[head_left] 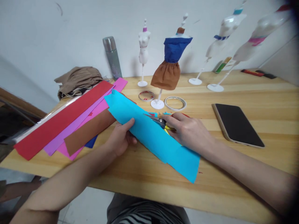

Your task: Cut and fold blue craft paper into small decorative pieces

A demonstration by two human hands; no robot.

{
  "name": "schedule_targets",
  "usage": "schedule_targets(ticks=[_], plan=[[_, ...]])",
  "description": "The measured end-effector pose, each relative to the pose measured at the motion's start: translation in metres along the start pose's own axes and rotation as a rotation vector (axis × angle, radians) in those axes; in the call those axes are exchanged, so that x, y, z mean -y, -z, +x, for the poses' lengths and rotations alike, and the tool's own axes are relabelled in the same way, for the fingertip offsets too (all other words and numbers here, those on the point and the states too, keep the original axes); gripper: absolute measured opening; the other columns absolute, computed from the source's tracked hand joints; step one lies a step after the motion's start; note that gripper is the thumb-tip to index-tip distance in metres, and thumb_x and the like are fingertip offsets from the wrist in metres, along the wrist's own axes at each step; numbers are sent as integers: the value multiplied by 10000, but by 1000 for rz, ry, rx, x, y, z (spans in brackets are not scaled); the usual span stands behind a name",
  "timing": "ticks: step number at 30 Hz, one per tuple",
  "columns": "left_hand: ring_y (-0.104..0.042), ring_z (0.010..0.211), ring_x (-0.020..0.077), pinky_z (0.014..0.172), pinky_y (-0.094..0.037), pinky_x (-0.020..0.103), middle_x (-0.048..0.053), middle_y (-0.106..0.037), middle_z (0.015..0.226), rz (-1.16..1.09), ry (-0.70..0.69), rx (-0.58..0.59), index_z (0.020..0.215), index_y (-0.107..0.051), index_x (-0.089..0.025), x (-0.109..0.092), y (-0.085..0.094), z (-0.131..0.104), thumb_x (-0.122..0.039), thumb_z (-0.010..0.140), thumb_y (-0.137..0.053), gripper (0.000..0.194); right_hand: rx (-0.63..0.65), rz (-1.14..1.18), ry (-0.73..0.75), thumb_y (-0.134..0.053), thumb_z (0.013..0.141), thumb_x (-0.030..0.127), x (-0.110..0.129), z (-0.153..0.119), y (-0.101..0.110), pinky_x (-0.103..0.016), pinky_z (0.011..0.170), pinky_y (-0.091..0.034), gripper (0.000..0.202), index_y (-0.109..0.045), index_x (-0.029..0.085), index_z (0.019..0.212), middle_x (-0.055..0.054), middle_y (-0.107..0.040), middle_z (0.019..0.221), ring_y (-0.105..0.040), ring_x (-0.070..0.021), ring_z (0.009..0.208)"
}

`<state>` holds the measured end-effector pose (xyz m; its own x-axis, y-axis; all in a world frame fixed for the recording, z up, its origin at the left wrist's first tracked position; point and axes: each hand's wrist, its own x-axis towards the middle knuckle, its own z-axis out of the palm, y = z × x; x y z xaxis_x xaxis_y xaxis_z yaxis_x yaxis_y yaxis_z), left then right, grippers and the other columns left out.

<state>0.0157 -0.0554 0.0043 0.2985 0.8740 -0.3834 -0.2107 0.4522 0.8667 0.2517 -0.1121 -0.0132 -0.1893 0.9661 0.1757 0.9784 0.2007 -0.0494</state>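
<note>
A long strip of bright blue crepe paper (149, 133) slants across the table in front of me, its edges uneven. My left hand (123, 137) pinches its lower edge, thumb on top and fingers underneath. In my right hand (187, 129) is a pair of scissors (160, 121) with dark blades and yellow handles. Its blades lie at the paper's upper edge, pointing left. Small blue and red scraps (166, 113) lie just beyond the scissors. Part of the handles is hidden by my fingers.
Red (67, 119), purple, pink and brown strips are stacked at left beside a folded brown cloth (78, 81). Several mini mannequins stand behind, one in a blue top and brown skirt (167, 74). Tape rolls (175, 103), a flask (113, 59) and a phone (238, 124) are around.
</note>
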Motion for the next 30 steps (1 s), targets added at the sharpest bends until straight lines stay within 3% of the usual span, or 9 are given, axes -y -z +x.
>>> schedule_targets(ticks=[3,6,11,17,24,30], plan=[[-653,638,174,418,-373,231,69,-838,939,45,-6,-24,937,-812,-204,1,-3,0,-268,955,-747,93,95,14,-87,-563,1010,279,5,3,5,-352,715,-501,415,-742,205,1377,-161,-757,1231,-729,-319,1023],[-665,646,167,410,-385,225,71,-840,971,52,12,-56,981,-806,-201,4,-6,-2,-254,953,-738,90,112,19,-89,-580,999,302,10,6,10,-360,730,-491,398,-743,182,1342,-172,-741,1245,-717,-334,1043],[-690,662,169,431,-450,229,86,-841,980,53,79,-45,992,-789,-189,9,-6,-1,-264,979,-725,99,144,-9,-110,-498,1036,228,15,8,15,-365,680,-441,376,-747,165,1310,-189,-738,1223,-718,-338,993],[-760,810,220,470,-495,244,90,-853,1054,52,85,-75,1148,-784,-194,9,-9,-2,-273,996,-714,185,207,-99,-134,-386,1086,179,18,8,17,-358,663,-405,460,-700,202,1423,-177,-737,1258,-736,-316,989],[-733,697,188,441,-457,222,47,-839,933,2,97,-60,1001,-762,-226,8,-11,-1,-224,1018,-686,77,259,-140,-118,-366,1126,185,14,10,13,-367,702,-486,511,-626,223,1565,-165,-756,1324,-773,-332,1067],[-737,707,186,462,-502,228,55,-848,990,-4,119,-77,1103,-759,-209,6,-14,-2,-199,1041,-652,124,273,-72,-118,-419,1107,176,12,13,12,-364,740,-510,493,-648,215,1542,-152,-769,1338,-774,-329,1096]])
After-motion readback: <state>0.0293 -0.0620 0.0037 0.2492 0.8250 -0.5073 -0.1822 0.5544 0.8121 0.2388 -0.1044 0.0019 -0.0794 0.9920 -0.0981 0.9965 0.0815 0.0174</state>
